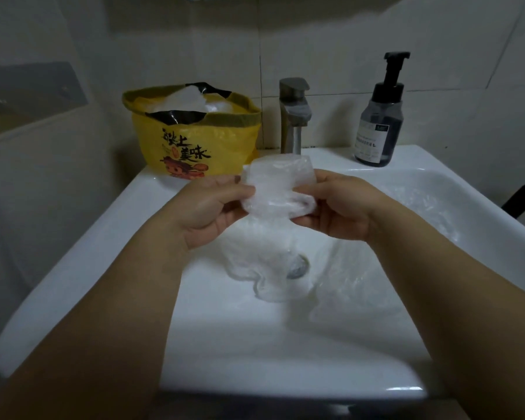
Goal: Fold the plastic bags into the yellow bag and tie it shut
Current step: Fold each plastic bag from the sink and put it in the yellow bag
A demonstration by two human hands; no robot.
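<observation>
Your left hand [208,207] and right hand [335,207] pinch a clear bag [278,186] over the sink [82,247]; the yellow bag [191,137] sits open at its back-left corner.

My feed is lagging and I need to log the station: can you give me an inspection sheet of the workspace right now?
Surface: white sink, basin looks dry, drain partly covered.
Job's things: yellow bag open on the sink's back left corner, clear and black plastic inside; clear plastic bag half folded in the hands; more clear plastic lying in the basin.
Clutter: pump bottle back right.
Hands: left hand and right hand both pinch the clear bag.
Cables: nothing seen.
Surroundings: faucet, tiled wall.
</observation>
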